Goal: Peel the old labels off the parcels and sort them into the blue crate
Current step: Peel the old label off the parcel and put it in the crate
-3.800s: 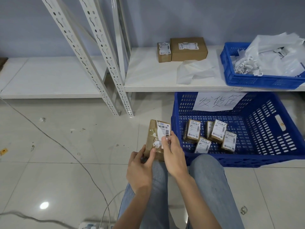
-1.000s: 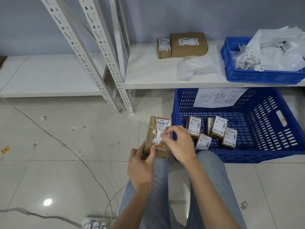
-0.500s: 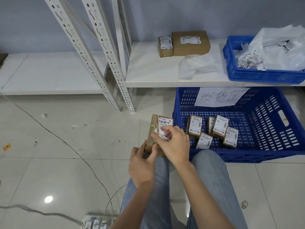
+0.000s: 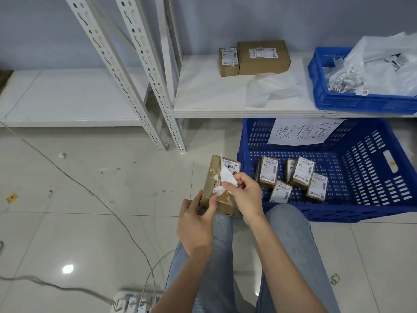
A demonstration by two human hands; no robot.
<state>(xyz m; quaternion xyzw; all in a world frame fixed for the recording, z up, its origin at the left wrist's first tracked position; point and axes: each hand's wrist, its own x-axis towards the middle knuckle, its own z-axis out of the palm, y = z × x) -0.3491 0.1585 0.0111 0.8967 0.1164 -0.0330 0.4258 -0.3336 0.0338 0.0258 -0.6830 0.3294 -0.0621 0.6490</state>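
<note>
A brown cardboard parcel [image 4: 215, 177] stands on my left knee, its face torn where a label came away. My left hand [image 4: 195, 222] grips its lower end, thumb on the front. My right hand [image 4: 244, 195] pinches a white label strip [image 4: 226, 176] lifted partly off the parcel; a barcode piece [image 4: 232, 166] still sticks at the top. To the right on the floor stands the big blue crate [image 4: 372, 154] with a handwritten paper sign [image 4: 302, 132] and several small labelled parcels [image 4: 300, 175] inside.
On the white shelf [image 4: 209, 96] sit two more cardboard parcels [image 4: 262, 57], a loose white plastic sheet [image 4: 268, 89] and a smaller blue crate [image 4: 327, 96] full of white bags. Perforated shelf posts [image 4: 146, 86] stand at left. Cables [image 4: 90, 193] and a power strip [image 4: 133, 301] lie on the tiled floor.
My right hand has pulled the label strip up and away from the parcel's face, so more white strip stands free. My left hand keeps its hold on the parcel.
</note>
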